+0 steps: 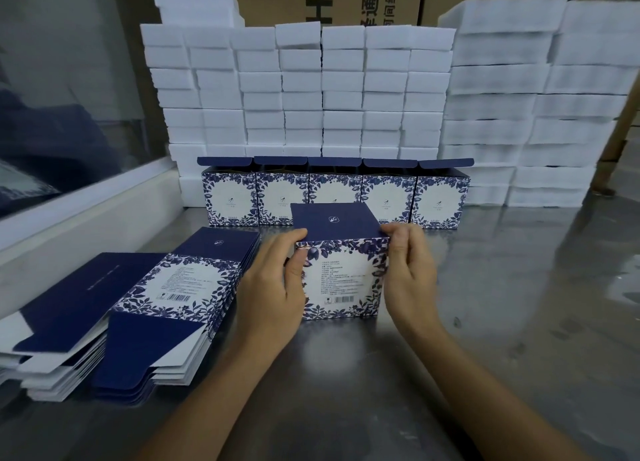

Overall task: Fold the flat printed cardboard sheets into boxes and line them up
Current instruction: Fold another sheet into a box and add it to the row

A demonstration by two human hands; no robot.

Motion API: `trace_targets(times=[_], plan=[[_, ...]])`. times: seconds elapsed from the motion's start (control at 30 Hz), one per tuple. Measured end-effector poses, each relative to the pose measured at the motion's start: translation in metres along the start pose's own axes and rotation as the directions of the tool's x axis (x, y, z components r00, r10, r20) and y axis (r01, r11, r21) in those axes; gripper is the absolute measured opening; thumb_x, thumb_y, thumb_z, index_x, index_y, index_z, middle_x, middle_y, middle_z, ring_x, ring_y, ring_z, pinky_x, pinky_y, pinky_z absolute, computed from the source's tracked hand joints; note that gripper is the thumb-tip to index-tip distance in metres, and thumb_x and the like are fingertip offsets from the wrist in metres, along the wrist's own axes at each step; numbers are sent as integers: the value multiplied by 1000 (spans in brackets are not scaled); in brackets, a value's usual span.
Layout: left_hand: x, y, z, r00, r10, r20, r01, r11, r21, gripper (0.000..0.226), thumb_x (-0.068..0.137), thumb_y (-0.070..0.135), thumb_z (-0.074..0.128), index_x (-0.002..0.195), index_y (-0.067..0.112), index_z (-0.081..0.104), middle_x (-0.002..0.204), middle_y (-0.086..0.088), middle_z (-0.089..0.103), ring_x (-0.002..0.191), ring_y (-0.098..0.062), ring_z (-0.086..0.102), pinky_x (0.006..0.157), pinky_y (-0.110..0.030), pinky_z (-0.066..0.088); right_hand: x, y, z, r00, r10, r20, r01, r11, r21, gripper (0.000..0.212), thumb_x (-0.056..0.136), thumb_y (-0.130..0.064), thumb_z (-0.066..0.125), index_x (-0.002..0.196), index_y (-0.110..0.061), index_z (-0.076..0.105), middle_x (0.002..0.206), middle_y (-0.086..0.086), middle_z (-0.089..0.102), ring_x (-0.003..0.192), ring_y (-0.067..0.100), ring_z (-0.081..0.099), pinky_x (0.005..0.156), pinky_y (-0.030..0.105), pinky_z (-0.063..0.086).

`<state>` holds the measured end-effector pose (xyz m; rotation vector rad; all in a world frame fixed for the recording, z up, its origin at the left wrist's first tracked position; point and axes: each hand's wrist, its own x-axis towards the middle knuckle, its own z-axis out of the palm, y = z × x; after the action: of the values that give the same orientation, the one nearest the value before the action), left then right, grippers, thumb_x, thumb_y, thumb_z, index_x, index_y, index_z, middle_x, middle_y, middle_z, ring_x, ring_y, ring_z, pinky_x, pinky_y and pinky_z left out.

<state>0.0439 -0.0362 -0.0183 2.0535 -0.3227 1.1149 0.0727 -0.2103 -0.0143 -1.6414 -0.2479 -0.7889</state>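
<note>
Centrally, both hands, left (273,287) and right (408,270), are gripping the folded box (343,270) on the tabletop (502,322); flat sheets (156,298) are lying left, five open boxes (334,192) and foam blocks (301,90) are standing behind.

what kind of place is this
Probably a packing workshop or warehouse: a stack of flat printed sheets, a row of folded boxes and walls of white foam blocks on a metal bench.

I see printed cardboard in the box (343,273) with a matt navy lid, and the same in the flat sheets (166,287), raw white on their undersides. The table (502,305) looks like brushed metal, dully reflective. The white blocks (301,90) behind look like soft, grainy foam.
</note>
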Motion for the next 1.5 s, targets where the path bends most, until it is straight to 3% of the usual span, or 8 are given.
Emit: trace_targets(times=[0.2, 0.3, 0.5, 0.6, 0.73, 0.97, 1.27, 1.5], plan=[[-6, -15, 3, 975, -222, 28, 224, 962, -159, 41, 98, 11, 53, 124, 40, 39, 114, 25, 51, 99, 23, 53, 80, 0, 43, -2, -3, 0, 964, 240, 114, -260, 940, 220, 41, 97, -17, 63, 127, -38, 43, 119, -6, 55, 66, 5, 66, 57, 26, 54], [-4, -18, 4, 964, -263, 46, 267, 949, -169, 30, 99, 22, 54, 128, 28, 50, 127, 16, 54, 119, 7, 52, 96, -14, 43, -5, 1, 1, 934, 247, 257, -321, 898, 302, 79, 76, -28, 83, 138, -41, 36, 123, -19, 52, 84, 4, 73, 61, 23, 59], [-7, -9, 2, 969, -227, 100, 244, 943, -225, 55, 92, 58, 34, 135, 29, 54, 131, 10, 57, 117, 4, 51, 93, -4, 36, -10, 2, 5, 964, 192, 185, -219, 966, 140, 21, 91, -49, 61, 99, -30, 63, 89, -18, 68, 77, 1, 64, 66, 28, 56], [-4, -12, 0, 958, -265, 113, 287, 904, -317, 24, 90, 59, 42, 108, 53, 57, 112, 6, 59, 106, -3, 56, 99, -29, 44, -5, 4, 0, 972, 169, 164, -176, 984, 33, 22, 105, -29, 48, 96, -24, 68, 83, -3, 70, 67, 4, 61, 57, 28, 51], [-4, -13, 0, 931, -312, 188, 364, 803, -472, 45, 91, 38, 50, 134, 25, 48, 133, 2, 58, 126, -14, 52, 110, -49, 38, -9, 5, 4, 958, 227, 178, -245, 965, 90, 28, 93, -30, 69, 118, -28, 56, 97, -1, 62, 77, 15, 63, 65, 28, 57], [-4, -17, 2, 942, -308, 136, 333, 912, -240, 77, 89, 55, 44, 152, 46, 0, 140, 52, 2, 134, 26, 4, 106, -2, 7, -9, 10, 0, 946, 239, 219, -261, 962, 75, 86, 65, -63, 76, 136, -47, 32, 121, -8, 57, 111, 1, 58, 83, 14, 47], [-1, -11, 1, 926, -321, 200, 373, 863, -340, 79, 83, 76, 25, 152, 40, 15, 156, 30, 15, 140, 17, 11, 119, -23, 11, -10, 0, 3, 977, 53, 206, -73, 993, 91, 69, 80, -75, 47, 138, -39, 36, 97, -13, 50, 83, -7, 52, 74, 10, 44], [7, 8, -11, 985, -131, 110, 167, 867, -469, 74, 90, 74, 32, 152, 35, 24, 151, 37, 25, 141, 11, 20, 104, -1, 22, -7, -17, 2, 982, -57, 180, 29, 988, 152, 55, 91, -72, 28, 142, -52, 33, 121, -6, 54, 108, -6, 54, 87, 4, 39]])
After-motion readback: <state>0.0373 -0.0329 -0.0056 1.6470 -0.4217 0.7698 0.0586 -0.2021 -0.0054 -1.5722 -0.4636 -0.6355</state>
